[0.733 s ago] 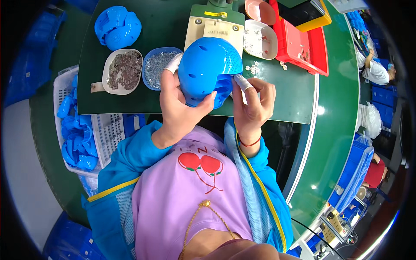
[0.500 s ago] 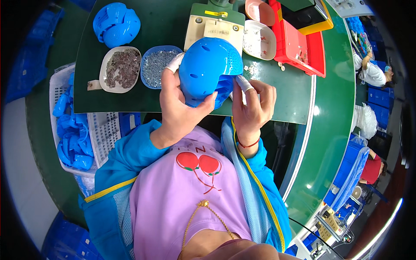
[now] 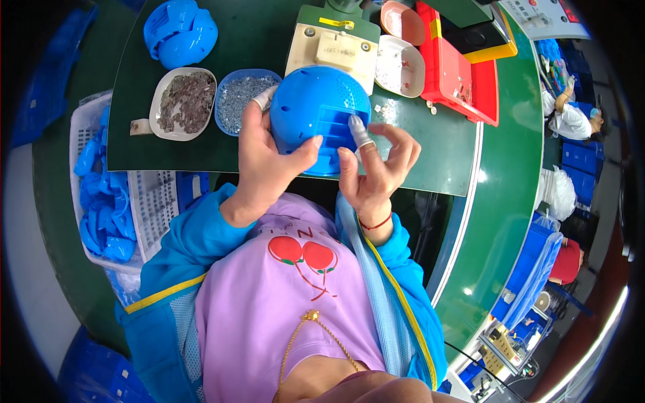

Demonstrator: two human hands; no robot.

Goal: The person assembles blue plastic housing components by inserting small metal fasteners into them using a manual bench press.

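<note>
A round blue plastic shell (image 3: 317, 111) with small holes and ribbed slats is held up over the near edge of the dark green table (image 3: 269, 40). My left hand (image 3: 269, 158) grips its left and lower side, thumb across the front. My right hand (image 3: 376, 168) touches the shell's right side with a white-capped index finger on the slats, the other fingers spread. Just behind the shell stands a beige block fixture (image 3: 332, 47).
A white bowl of brown small parts (image 3: 183, 101) and a blue bowl of grey small parts (image 3: 240, 101) sit left of the shell. Another blue shell (image 3: 180, 30) lies far left. White trays (image 3: 401, 64), a red bin (image 3: 463, 74), a white basket of blue parts (image 3: 111, 195). Another person (image 3: 571, 121) works at right.
The shell has been turned in my hands so the slatted side faces me. My right index finger has moved onto the slats and the other right fingers have spread.
</note>
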